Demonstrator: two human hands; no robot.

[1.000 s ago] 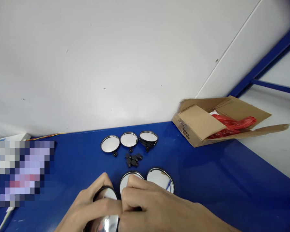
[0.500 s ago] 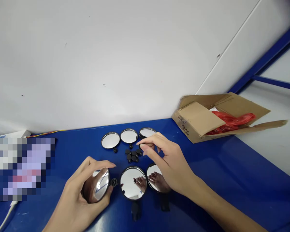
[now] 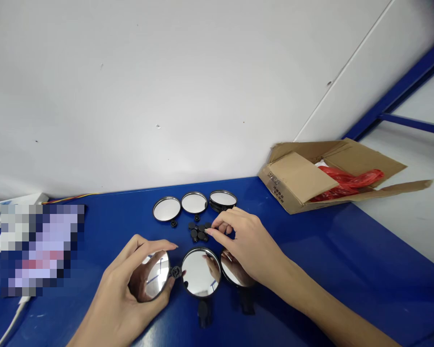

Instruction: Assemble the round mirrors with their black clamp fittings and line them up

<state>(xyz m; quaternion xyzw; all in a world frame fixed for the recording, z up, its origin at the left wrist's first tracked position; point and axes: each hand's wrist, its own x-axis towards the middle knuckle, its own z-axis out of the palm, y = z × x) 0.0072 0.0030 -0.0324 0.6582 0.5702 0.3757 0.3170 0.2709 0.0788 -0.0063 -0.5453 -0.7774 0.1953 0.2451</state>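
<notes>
My left hand [image 3: 130, 289] grips a round black-rimmed mirror [image 3: 155, 275] around its edge. The mirror's small black socket [image 3: 175, 273] points right, close to my thumb. My right hand [image 3: 246, 238] is closed, with thumb and index fingertips pressed together at the right side of a pile of small black knob-like parts [image 3: 198, 232]; whatever is between the fingertips is hidden. Between my hands lies a second round mirror [image 3: 201, 272] with a black mount toward me. A third mirror [image 3: 235, 270] is partly covered by my right hand.
At the back lie more round mirrors, one left [image 3: 167, 209], one in the middle [image 3: 194, 203], and a stack at right [image 3: 223, 198]. An open cardboard box [image 3: 300, 178] holding a red plastic bag [image 3: 342, 183] stands back right. A blurred-out device [image 3: 45, 250] with a white cable [image 3: 12, 318] lies left.
My right hand has lowered slightly toward the pile, and the dark part seen at its fingertips is now hidden. My left hand and its mirror have shifted slightly right.
</notes>
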